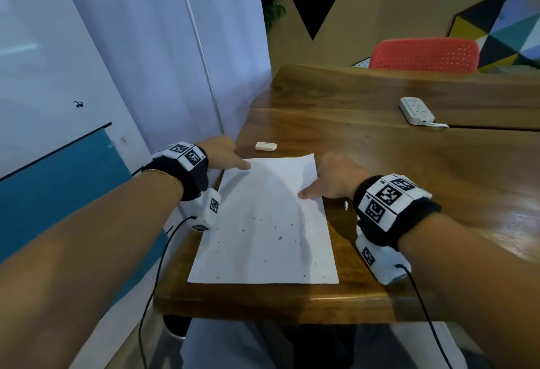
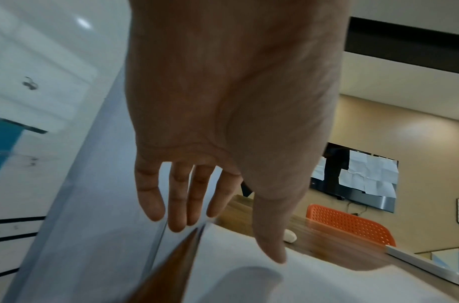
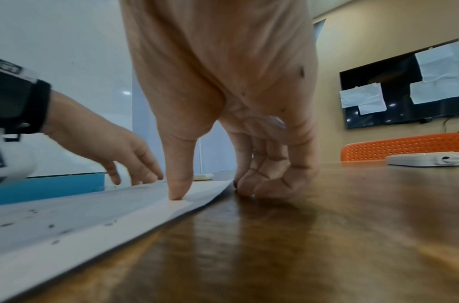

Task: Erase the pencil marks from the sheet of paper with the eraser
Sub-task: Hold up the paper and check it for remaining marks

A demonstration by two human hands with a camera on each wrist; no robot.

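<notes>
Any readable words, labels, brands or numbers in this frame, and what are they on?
No text can be read.
Left wristband: black-and-white square code markers with tiny characters beside them, too small to read.
Right wristband: the same kind of markers, characters too small.
Sheet of paper: only scattered dark specks, no writing.
Eraser and power strip: no legible print.

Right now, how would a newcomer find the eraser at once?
Start at the wooden table and find the white sheet of paper near its front edge. Just past the sheet's far edge lies the eraser, a small off-white block, untouched by either hand.
</notes>
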